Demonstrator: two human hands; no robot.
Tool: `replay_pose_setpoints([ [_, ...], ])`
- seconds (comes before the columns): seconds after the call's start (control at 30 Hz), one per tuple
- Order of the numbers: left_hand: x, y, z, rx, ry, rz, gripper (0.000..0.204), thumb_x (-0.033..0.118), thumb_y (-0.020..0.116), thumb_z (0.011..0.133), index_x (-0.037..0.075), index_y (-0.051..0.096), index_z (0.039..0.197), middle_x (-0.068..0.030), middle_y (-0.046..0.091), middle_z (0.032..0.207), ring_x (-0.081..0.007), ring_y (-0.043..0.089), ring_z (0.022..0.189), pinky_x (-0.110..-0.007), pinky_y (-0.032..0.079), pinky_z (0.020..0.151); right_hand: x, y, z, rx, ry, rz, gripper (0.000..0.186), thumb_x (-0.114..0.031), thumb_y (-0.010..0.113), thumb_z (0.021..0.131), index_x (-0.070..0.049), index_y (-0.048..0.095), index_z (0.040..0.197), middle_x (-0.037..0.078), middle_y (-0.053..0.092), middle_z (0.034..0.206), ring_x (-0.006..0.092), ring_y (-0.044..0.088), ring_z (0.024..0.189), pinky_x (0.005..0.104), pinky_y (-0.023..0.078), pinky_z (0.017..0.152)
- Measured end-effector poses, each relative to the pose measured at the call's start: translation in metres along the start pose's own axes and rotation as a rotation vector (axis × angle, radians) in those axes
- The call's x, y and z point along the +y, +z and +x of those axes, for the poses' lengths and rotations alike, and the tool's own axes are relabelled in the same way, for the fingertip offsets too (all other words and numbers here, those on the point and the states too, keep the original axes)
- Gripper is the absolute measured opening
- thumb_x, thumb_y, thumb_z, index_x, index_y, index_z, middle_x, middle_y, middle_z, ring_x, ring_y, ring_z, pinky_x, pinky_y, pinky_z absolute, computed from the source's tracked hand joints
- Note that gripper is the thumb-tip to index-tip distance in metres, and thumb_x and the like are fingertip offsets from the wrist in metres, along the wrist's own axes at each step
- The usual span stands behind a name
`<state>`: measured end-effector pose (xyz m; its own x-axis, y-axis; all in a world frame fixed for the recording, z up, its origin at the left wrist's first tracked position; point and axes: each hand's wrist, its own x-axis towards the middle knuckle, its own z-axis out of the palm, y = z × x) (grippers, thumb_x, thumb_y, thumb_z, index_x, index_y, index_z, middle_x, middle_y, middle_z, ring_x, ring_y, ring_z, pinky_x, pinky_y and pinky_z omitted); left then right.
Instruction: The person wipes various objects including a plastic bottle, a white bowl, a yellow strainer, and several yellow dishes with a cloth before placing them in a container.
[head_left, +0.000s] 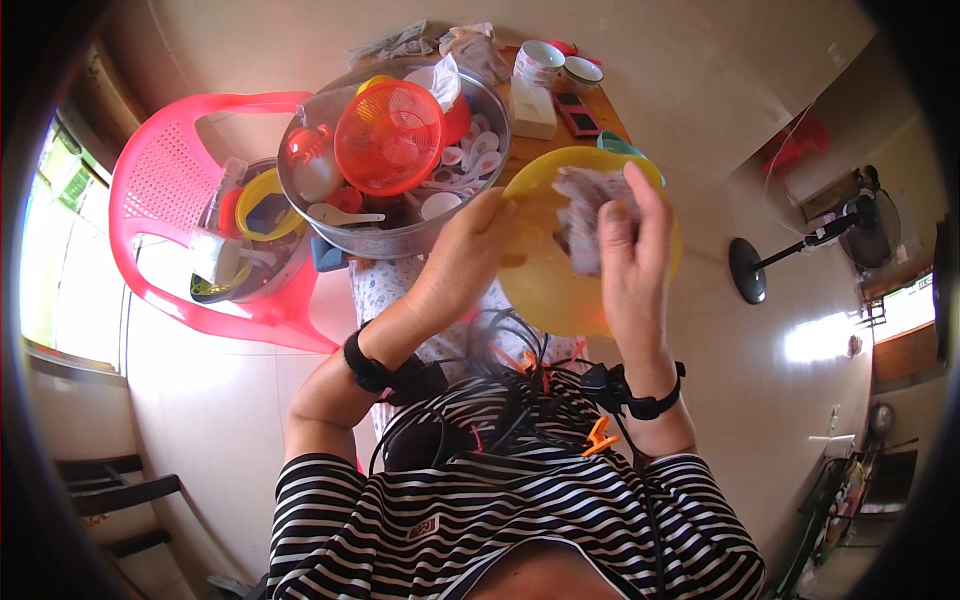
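Background: pale floor [740,350] under hard daylight from a window [75,230] at left, with a black standing fan [868,225] at right.
Surface [608,108]: wooden, bearing white bowls [540,60] at its far end, seen past the yellow bowl [545,290].
Metal basin [380,243]: wide and round, crowded with a red strainer [390,138] and white spoons [484,150], to the left of the yellow bowl and beyond the left forearm.
Pink chair [170,170]: plastic, off to the left, loaded with a yellow container [262,205] and other wares.
Left hand [468,248]: closed on the left edge of the yellow bowl, fingers partly lost behind translucent plastic.
Right hand [635,255]: gripping a greyish cloth [585,215], thumb on top, index finger reaching along the upper right side.
Yellow bowl: raised in front of the body, tilted with its broad face toward the camera, between left hand and right hand, well clear of the floor.
Cloth: bunched and slightly blurred, directly to the left of the right hand's thumb and partly under it, in front of the yellow bowl's face; apart from the left hand, across a bare stretch of yellow. Impossible to tell how much of it touches the plastic.
Wrists: each banded with a black strap [650,405], above a striped shirt [420,500] and a tangle of dark cables [520,345].
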<state>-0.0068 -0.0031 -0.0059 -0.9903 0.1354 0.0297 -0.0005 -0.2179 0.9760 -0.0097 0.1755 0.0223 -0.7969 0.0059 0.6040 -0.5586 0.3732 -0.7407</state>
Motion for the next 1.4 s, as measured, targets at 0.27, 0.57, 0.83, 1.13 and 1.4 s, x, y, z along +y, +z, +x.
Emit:
replay_pose_setpoints([
  [0.27,-0.002,-0.004,-0.003,-0.12,-0.051,-0.13,0.035,0.032,0.04,0.109,0.001,0.052,0.119,-0.0038,0.058,0.107,-0.0134,0.059,0.102,-0.032,0.055,0.085,-0.005,0.009,-0.016,-0.522,-0.392,-0.44,0.039,-0.001,0.056,0.088,0.002,0.058,0.127,0.02,0.052,0.129,0.0394,0.055,0.114,0.043,0.047,0.097],
  [0.57,0.002,0.002,-0.011,-0.112,-0.079,-0.002,0.037,0.021,0.053,0.104,0.0,0.052,0.135,-0.005,0.061,0.119,-0.0132,0.06,0.108,-0.032,0.055,0.09,0.002,-0.011,-0.001,-0.043,-0.25,-0.43,0.037,0.002,0.072,0.083,-0.001,0.061,0.118,0.015,0.058,0.114,0.0311,0.06,0.102,0.0373,0.051,0.088],
  [0.83,0.005,0.009,-0.022,-0.169,-0.083,0.093,0.039,0.012,0.055,0.101,-0.001,0.05,0.137,-0.0041,0.061,0.117,-0.0124,0.06,0.106,-0.03,0.054,0.089,-0.012,-0.009,-0.006,0.068,-0.172,0.044,0.031,-0.014,0.075,0.089,-0.001,0.062,0.114,0.01,0.059,0.112,0.023,0.059,0.103,0.0335,0.049,0.09],
  [1.13,0.002,0.008,-0.023,-0.174,-0.059,0.164,0.037,0.01,0.052,0.102,-0.001,0.049,0.138,-0.0039,0.061,0.119,-0.011,0.059,0.107,-0.029,0.053,0.09,-0.012,-0.012,-0.012,0.12,-0.023,-0.04,0.024,-0.011,0.079,0.085,-0.002,0.059,0.096,0.007,0.06,0.101,0.0184,0.056,0.092,0.0303,0.047,0.084],
  [1.4,0.009,0.011,-0.029,-0.177,-0.042,0.215,0.038,0.015,0.052,0.104,-0.002,0.049,0.138,-0.0045,0.061,0.12,-0.0103,0.058,0.107,-0.028,0.053,0.09,-0.012,-0.015,-0.015,0.138,-0.12,0.0,0.017,-0.006,0.071,0.09,-0.001,0.057,0.098,0.001,0.058,0.099,0.0067,0.052,0.085,0.0223,0.045,0.079],
])
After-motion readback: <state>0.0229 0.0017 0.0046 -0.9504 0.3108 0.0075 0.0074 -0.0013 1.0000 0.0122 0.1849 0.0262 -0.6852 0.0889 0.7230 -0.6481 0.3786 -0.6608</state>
